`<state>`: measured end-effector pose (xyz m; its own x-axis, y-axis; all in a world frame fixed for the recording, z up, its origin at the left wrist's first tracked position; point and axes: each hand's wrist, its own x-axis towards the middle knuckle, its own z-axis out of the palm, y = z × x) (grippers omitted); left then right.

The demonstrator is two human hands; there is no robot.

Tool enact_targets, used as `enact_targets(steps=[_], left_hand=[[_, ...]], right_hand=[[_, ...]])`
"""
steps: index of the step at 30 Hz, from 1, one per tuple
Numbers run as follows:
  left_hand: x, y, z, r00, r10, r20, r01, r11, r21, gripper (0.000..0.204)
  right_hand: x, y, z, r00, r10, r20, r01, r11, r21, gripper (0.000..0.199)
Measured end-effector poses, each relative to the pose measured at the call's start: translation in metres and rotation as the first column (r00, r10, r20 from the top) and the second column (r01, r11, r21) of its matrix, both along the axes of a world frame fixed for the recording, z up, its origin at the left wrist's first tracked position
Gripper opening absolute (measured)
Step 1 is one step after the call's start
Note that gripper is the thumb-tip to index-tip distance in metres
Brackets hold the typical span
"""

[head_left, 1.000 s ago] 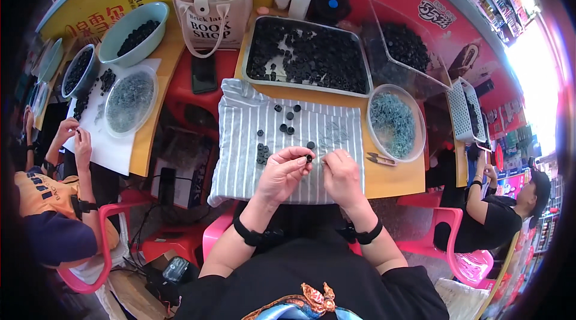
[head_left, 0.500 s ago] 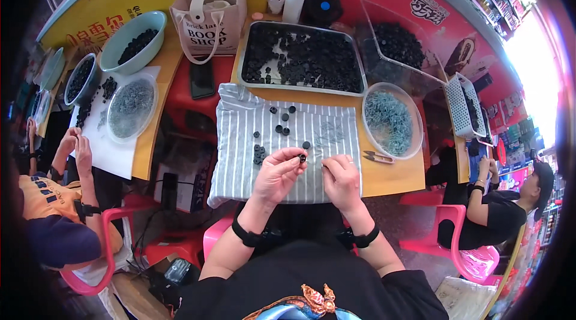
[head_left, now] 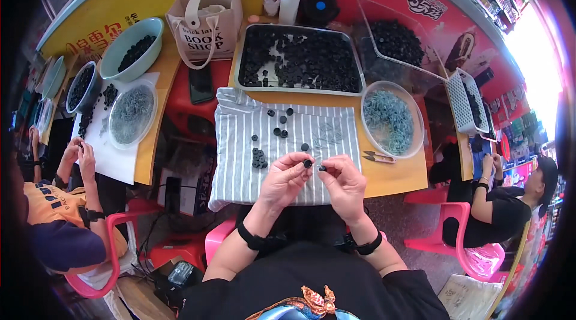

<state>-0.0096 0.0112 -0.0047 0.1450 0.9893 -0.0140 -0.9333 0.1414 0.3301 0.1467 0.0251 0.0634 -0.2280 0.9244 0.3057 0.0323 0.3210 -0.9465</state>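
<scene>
Between thumb and fingers, my left hand (head_left: 284, 179) pinches a small round black part (head_left: 308, 164) with a hollow-looking end. Close beside it, my right hand (head_left: 344, 183) pinches a smaller black piece (head_left: 323, 168), whose exact shape is too small to tell. The two pieces are slightly apart, over the near part of a grey-and-white striped cloth (head_left: 234, 170). Several similar black parts (head_left: 259, 158) stand in a cluster left of my hands, and others (head_left: 282, 120) lie loose farther up the cloth. Thin bluish strands (head_left: 328, 132) are spread on the cloth's right half.
A metal tray (head_left: 300, 89) of black parts lies behind the cloth. On the right are a round tub (head_left: 391, 120) of bluish strands, thread snips (head_left: 379, 157) and a transparent box (head_left: 384, 65). A tote bag (head_left: 207, 26) stands back left. Other people sit on both sides.
My right hand has moved slightly toward the left one, and a small black piece now shows at its fingertips. My left hand still pinches its black part, shifted slightly right.
</scene>
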Motion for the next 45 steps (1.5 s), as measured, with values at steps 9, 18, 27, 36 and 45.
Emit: enact_targets(steps=[9, 18, 27, 36, 45], left_hand=[[0.002, 0.0, -0.005, 1.0, -0.002, 0.003, 0.002, 1.0, -0.007, 0.025], [0.001, -0.002, -0.007, 1.0, -0.016, -0.016, 0.016, 1.0, -0.006, 0.025], [0.001, -0.001, -0.009, 0.999, -0.013, -0.034, 0.013, 1.0, 0.01, 0.026], [0.001, -0.003, -0.013, 0.999, -0.013, -0.031, 0.013, 1.0, 0.014, 0.026], [0.001, -0.003, -0.015, 1.0, -0.014, -0.008, 0.014, 1.0, 0.004, 0.024]], right_hand=[[-0.01, 0.001, 0.004, 0.967, -0.089, 0.237, 0.039, 0.977, 0.208, 0.021], [-0.011, 0.001, 0.004, 0.946, -0.13, 0.296, 0.052, 0.965, 0.257, 0.021], [-0.014, 0.0, 0.005, 0.944, -0.149, 0.294, 0.051, 0.947, 0.317, 0.022], [-0.015, 0.0, 0.005, 0.942, -0.148, 0.301, 0.038, 0.939, 0.342, 0.02], [-0.018, -0.001, 0.007, 0.956, -0.144, 0.255, 0.052, 0.941, 0.334, 0.021]])
